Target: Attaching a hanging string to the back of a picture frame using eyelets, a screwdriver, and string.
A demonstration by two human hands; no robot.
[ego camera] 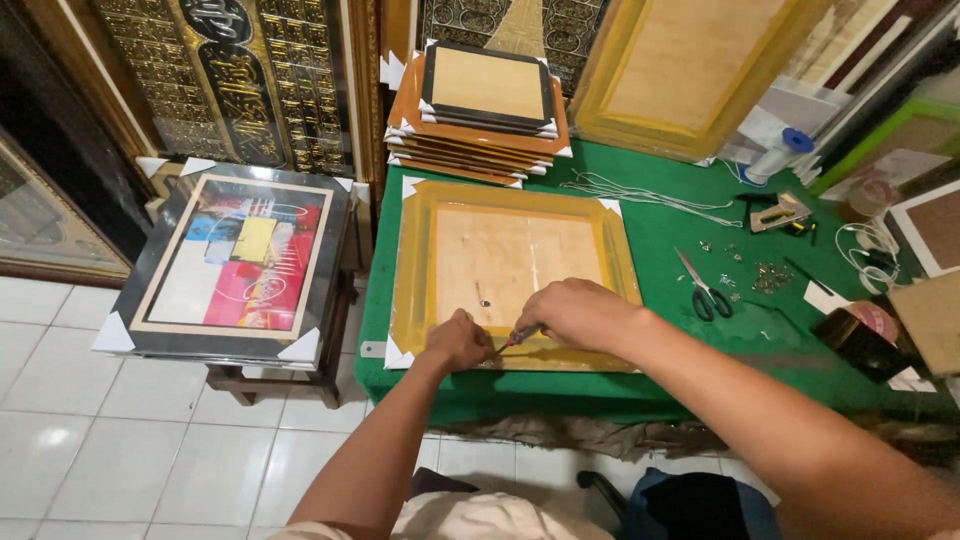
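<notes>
Right hand (575,312) grips screwdriver (517,338); left hand (458,340) clenched (contents unclear) on frame (420,270).

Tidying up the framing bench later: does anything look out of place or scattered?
Small metal bits lie scattered loose on the green table beside the scissors; white cord lies loose behind the frame. Nothing looks damaged.

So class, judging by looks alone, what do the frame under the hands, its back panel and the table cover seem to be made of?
Frame: probably wood or moulded plastic, glossy yellow, under shiny clear wrap. Back panel: likely hardboard or thin ply, matte pale tan with faint grain. Table cover: looks like felt-type cloth, flat matte green.
</notes>
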